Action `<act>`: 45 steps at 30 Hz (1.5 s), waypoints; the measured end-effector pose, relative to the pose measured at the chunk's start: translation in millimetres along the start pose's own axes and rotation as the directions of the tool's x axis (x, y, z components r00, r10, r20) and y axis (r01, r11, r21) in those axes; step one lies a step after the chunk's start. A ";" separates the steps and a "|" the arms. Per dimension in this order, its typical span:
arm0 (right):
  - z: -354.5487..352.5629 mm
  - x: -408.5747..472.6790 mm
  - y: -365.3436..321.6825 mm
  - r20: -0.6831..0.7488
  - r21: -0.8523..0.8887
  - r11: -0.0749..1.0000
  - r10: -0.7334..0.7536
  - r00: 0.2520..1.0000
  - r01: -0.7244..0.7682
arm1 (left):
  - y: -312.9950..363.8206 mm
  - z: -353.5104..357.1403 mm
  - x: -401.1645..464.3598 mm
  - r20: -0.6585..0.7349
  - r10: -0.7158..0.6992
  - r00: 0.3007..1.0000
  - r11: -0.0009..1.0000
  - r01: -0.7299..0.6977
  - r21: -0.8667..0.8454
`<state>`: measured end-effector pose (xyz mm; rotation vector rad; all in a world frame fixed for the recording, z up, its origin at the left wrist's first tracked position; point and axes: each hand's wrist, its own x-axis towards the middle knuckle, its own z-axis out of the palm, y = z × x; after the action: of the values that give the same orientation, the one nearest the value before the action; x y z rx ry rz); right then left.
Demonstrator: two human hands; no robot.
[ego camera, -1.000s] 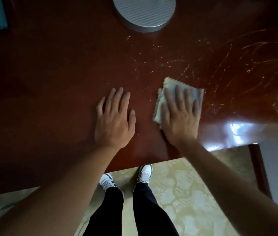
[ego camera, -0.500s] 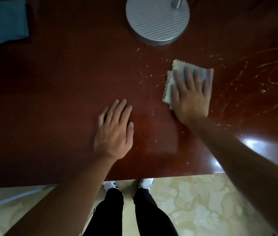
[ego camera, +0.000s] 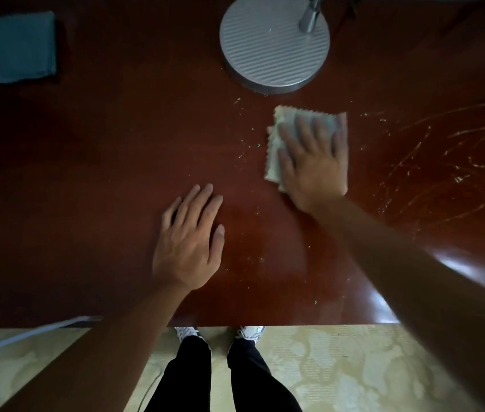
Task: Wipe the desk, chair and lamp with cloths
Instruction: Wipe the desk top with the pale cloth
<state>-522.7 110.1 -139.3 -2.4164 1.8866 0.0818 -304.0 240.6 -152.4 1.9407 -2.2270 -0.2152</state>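
A pale folded cloth [ego camera: 276, 144] with pinked, zigzag edges lies flat on a dark red-brown bench [ego camera: 101, 173], a little right of centre and just at six o'clock from the round grey base of a lamp [ego camera: 274, 43]. The cloth is roughly rectangular; its long axis runs from the near edge toward the far edge, from six to twelve o'clock, with the zigzag short edge facing the lamp. The right hand [ego camera: 315, 162] presses it down with straight, spread fingers pointing to twelve o'clock, covering most of it; the hand is blurred, which suggests a stroke under way. The left hand [ego camera: 187, 242] rests flat on bare wood at about eight o'clock from the cloth, well apart from it, fingers straight and holding nothing, apparently bracing. The step in hand looks like wiping the bench top. Pale crumbs lie scattered between the two hands and toward the lamp, and thin pale streaks cover the wood at three o'clock from the cloth, so the next move likely calls for firm sweeps across those patches without bumping the lamp base. A dark teal cloth [ego camera: 12, 49] lies folded at the far left corner. Below the bench edge are dark trousers, white shoes and a patterned floor.
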 end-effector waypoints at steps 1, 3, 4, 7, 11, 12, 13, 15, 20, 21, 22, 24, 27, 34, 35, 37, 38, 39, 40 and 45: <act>4.3 -16.1 -17.0 -0.007 0.001 0.999 -0.050 0.999 0.050 | -0.4 0.2 -0.1 -0.006 -0.004 1.000 1.000 0.004 0.000; 12.4 -74.1 -44.1 -0.004 0.044 0.983 -0.179 0.984 0.179 | -1.2 1.3 -0.4 -0.017 0.002 1.000 1.000 -0.002 -0.002; 15.5 -105.7 -50.7 0.012 0.079 0.971 -0.228 0.974 0.227 | -1.3 1.8 -0.6 -0.020 0.006 1.000 1.000 -0.006 -0.007; 17.4 -153.3 -37.5 0.057 0.111 0.934 -0.348 0.936 0.341 | -1.9 1.8 -1.4 -0.013 0.001 1.000 1.000 -0.002 -0.013; 5.3 -61.1 -0.1 0.046 0.018 0.966 -0.259 0.965 0.258 | -2.2 0.2 0.1 0.015 -0.001 1.000 1.000 0.002 -0.022; 1.3 -25.4 5.7 0.039 0.029 0.984 -0.179 0.983 0.178 | -2.3 0.1 -0.1 0.020 -0.002 1.000 1.000 0.002 -0.021; -2.4 7.8 8.6 0.032 0.034 0.993 -0.118 0.992 0.117 | -2.3 0.1 -0.4 0.025 -0.002 1.000 1.000 0.002 -0.017; -5.1 43.7 -3.1 0.025 0.009 0.998 -0.065 0.998 0.065 | -2.2 0.3 -0.5 0.025 0.002 1.000 1.000 -0.001 -0.018; 11.4 -65.0 -54.7 0.033 0.008 0.954 -0.299 0.954 0.299 | -1.3 -2.6 0.1 0.022 -0.004 1.000 1.000 0.005 -0.028; 13.8 -90.9 -54.0 0.047 0.045 0.945 -0.326 0.944 0.324 | -0.4 -2.2 0.2 0.033 -0.003 0.999 1.000 0.004 -0.026; 15.4 -105.7 -50.2 0.058 0.069 0.935 -0.351 0.934 0.347 | -0.4 -2.0 -0.7 0.045 -0.002 0.999 1.000 0.003 -0.029; 12.0 -95.7 -35.0 0.095 0.039 0.912 -0.411 0.907 0.409 | -0.5 -3.3 -1.5 0.045 -0.004 0.999 0.999 0.006 -0.038; 3.7 -18.5 -25.8 0.077 -0.067 0.925 -0.368 0.927 0.373 | -0.8 -3.0 -0.9 0.038 -0.016 0.999 0.999 0.018 -0.043; 6.9 9.9 -49.7 -0.031 0.051 0.977 -0.204 0.978 0.206 | -2.5 1.1 -1.5 0.029 -0.013 0.999 0.999 0.015 -0.051; 9.5 -13.3 -50.7 -0.030 0.058 0.971 -0.232 0.972 0.233 | -2.8 1.2 -1.9 0.024 -0.007 1.000 0.999 0.009 -0.053; 13.4 -45.8 -48.7 -0.009 0.072 0.959 -0.275 0.961 0.275 | -2.8 0.7 -1.9 0.017 -0.005 1.000 0.998 0.006 -0.059; 14.1 -48.9 -46.9 -0.002 0.081 0.955 -0.287 0.958 0.286 | -3.2 0.0 -1.8 0.018 -0.007 1.000 0.998 0.008 -0.056; 12.1 -43.4 -45.5 0.016 0.093 0.950 -0.302 0.953 0.300 | -3.0 -1.2 -1.9 0.024 -0.010 1.000 0.998 0.011 -0.054; 9.6 -30.2 -45.5 0.025 0.087 0.946 -0.315 0.949 0.312 | -2.6 -2.4 -1.7 0.032 -0.012 0.999 0.998 0.014 -0.054; -4.8 71.7 -66.3 0.014 0.099 0.976 -0.198 0.980 0.196 | -1.1 -5.1 -0.7 0.056 -0.022 0.998 0.998 0.025 -0.053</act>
<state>-441.0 56.4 -139.0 -2.5082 1.5919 0.0070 -301.7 241.2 -147.8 1.9571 -2.2093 -0.3335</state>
